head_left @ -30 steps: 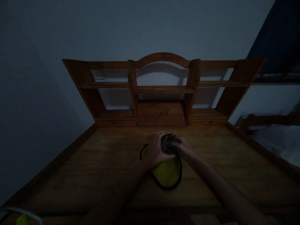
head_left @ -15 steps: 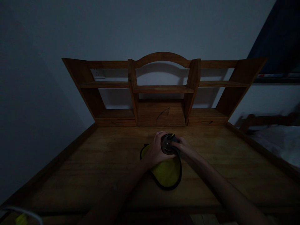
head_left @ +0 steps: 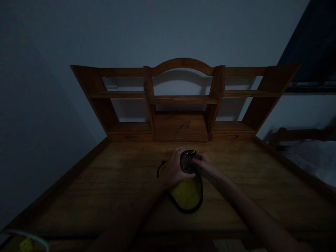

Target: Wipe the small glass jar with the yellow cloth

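Observation:
Over the middle of the wooden desk, my left hand (head_left: 175, 169) is wrapped round a dark, shiny, round cup (head_left: 185, 163), whose mouth faces up toward me. It looks like glass, though the dim light hides its details. My right hand (head_left: 207, 164) is closed on a fold of the cloth (head_left: 187, 196) at the cup's right side. The cloth is yellow with a dark edging and a grey back. Its lower part hangs or lies below my hands, and another corner shows left of my left wrist. My right fingertips are partly hidden by the fold.
A wooden shelf unit (head_left: 183, 100) with several compartments stands along the back of the desk (head_left: 126, 182). Raised rims run down both sides of the desktop. At the lower left are a pale cable (head_left: 28, 235) and a yellow object (head_left: 26, 244). Light bedding (head_left: 312, 157) lies beyond the right rim.
Both hands keep their hold on the cup and cloth with barely any movement. The view has shifted very slightly.

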`<control>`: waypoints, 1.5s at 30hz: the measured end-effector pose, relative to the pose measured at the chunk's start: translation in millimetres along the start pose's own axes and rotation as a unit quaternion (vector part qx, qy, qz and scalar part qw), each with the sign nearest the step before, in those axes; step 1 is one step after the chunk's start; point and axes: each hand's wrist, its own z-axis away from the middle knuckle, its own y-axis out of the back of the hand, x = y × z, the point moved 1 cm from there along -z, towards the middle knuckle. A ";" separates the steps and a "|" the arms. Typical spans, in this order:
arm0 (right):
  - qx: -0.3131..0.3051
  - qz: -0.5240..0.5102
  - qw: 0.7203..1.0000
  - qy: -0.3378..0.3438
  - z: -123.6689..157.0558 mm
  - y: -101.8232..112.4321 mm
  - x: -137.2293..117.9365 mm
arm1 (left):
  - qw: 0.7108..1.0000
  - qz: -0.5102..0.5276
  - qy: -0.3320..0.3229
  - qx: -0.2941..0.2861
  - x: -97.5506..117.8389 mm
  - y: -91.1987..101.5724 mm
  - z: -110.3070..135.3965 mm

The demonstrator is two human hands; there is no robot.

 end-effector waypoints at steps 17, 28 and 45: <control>0.003 0.010 1.000 0.016 1.7 -3.1 -2.1 | 0.997 -0.070 -0.028 -0.020 -5.5 3.5 1.9; 0.065 -0.003 0.998 0.012 4.5 -4.6 -1.8 | 0.991 -0.119 -0.051 -0.022 -6.2 4.0 2.9; 0.045 0.037 0.998 0.036 4.3 -3.9 0.7 | 0.994 -0.106 -0.025 -0.019 -3.0 7.6 2.1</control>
